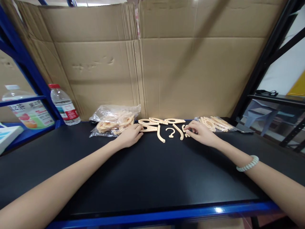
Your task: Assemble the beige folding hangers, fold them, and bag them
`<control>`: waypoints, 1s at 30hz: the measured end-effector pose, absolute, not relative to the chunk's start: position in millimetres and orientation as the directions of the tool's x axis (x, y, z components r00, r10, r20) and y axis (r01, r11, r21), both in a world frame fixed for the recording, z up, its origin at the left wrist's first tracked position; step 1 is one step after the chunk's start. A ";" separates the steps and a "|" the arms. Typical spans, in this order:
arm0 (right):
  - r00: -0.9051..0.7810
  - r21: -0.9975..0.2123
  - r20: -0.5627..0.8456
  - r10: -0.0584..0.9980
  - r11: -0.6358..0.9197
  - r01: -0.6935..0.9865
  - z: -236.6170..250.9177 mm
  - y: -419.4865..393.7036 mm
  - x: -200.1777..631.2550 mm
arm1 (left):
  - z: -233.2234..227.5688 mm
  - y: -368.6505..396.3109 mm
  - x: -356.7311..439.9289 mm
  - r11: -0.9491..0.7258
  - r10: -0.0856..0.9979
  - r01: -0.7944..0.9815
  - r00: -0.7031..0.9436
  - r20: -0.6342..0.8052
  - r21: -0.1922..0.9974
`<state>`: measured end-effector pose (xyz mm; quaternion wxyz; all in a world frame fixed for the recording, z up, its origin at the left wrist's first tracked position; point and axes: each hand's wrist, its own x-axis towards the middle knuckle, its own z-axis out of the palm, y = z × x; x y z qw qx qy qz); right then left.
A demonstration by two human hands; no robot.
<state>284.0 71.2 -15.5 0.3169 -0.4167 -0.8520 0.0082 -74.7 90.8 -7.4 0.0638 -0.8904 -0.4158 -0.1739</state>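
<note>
My left hand (131,135) is closed with its fingertips on the near end of a beige plastic hanger frame (151,128). Several similar frames, including a folded one (175,121), lie flat behind it. In front, a curved hanger arm (160,135), a hanger hook (170,132) and a second curved arm (178,132) are spread apart on the black tabletop (147,181). To their right, my right hand (202,133) pinches a small beige hook (183,128), partly hidden by the fingers. A small beige piece (187,135) lies just below those fingers.
A clear bag of beige hanger parts (114,119) rests left of centre, and a flatter bag (218,124) lies at right beside a dark flat device (244,128). A red-capped water bottle (64,106) stands back left. Cardboard (190,70) walls the back.
</note>
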 end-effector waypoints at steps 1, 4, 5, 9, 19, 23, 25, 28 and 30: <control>-0.450 -0.281 0.536 0.714 0.654 0.703 -15.6 71.3 284.3 | -7.3 90.5 -73.8 -0.649 0.720 0.760 0.599 0.350 0.034; -0.438 -0.295 0.544 0.716 0.652 0.699 -15.0 70.9 285.1 | -4.7 89.3 -70.9 -0.634 0.744 0.771 0.588 0.317 0.057; -0.435 -0.299 0.547 0.715 0.652 0.697 -14.5 70.4 285.1 | -3.5 89.1 -70.5 -0.625 0.756 0.778 0.581 0.303 0.068; -0.426 -0.301 0.559 0.711 0.653 0.695 -11.8 68.0 284.6 | 0.6 90.7 -73.4 -0.590 0.796 0.800 0.551 0.251 0.113; -0.351 -0.426 0.559 0.751 0.623 0.655 -5.1 60.4 276.4 | 6.5 75.0 -57.9 -0.594 0.785 0.751 0.461 0.414 0.288; -0.326 -0.707 0.404 0.855 0.518 0.482 -2.5 43.5 255.7 | -5.1 46.4 -24.3 -0.666 0.743 0.605 0.490 0.455 0.437; -0.400 -0.817 0.279 0.873 0.435 0.380 -1.0 33.5 244.1 | -13.3 31.9 -10.1 -0.706 0.708 0.542 0.531 0.465 0.456; -0.524 -0.873 0.147 0.839 0.359 0.331 1.1 21.6 232.4 | -21.9 16.9 1.8 -0.733 0.678 0.468 0.565 0.470 0.494; -0.553 -0.867 0.116 0.825 0.356 0.349 1.9 16.7 229.5 | -23.0 13.0 4.3 -0.730 0.676 0.434 0.575 0.462 0.527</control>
